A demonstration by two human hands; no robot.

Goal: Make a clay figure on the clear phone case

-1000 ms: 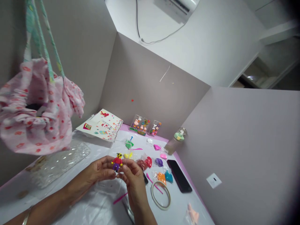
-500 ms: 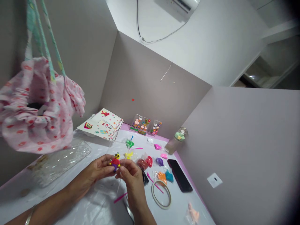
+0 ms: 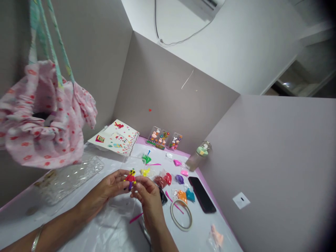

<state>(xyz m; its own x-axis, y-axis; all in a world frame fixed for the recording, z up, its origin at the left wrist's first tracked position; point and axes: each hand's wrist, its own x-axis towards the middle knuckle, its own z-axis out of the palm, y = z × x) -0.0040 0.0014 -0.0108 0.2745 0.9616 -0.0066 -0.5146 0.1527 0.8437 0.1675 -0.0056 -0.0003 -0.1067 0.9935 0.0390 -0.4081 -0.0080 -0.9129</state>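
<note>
A small clay figure (image 3: 130,179) with a yellow head, red top and purple legs is held upright above the table, between my two hands. My left hand (image 3: 115,183) pinches it from the left, its thumb low by the purple legs. On the other side, the fingers of my right hand (image 3: 147,189) are curled, thumb and fingertips at the figure's right arm and legs. A clear plastic sheet (image 3: 118,210) lies under the hands. Packets of yellow clay (image 3: 145,172), dark red clay (image 3: 160,181) and green clay (image 3: 146,158) lie just beyond.
A tape roll (image 3: 181,229), a phone (image 3: 202,194) and pink modelling tools (image 3: 174,202) lie to the right. A bottle (image 3: 198,157) stands near the wall. Decorated cases (image 3: 175,140) lean at the back. A pink cloth bag (image 3: 49,140) hangs left, above a clear plastic tray (image 3: 70,178).
The figure stays between both hands, with its purple legs turned slightly. The whole view has shifted a little; nothing is let go.
</note>
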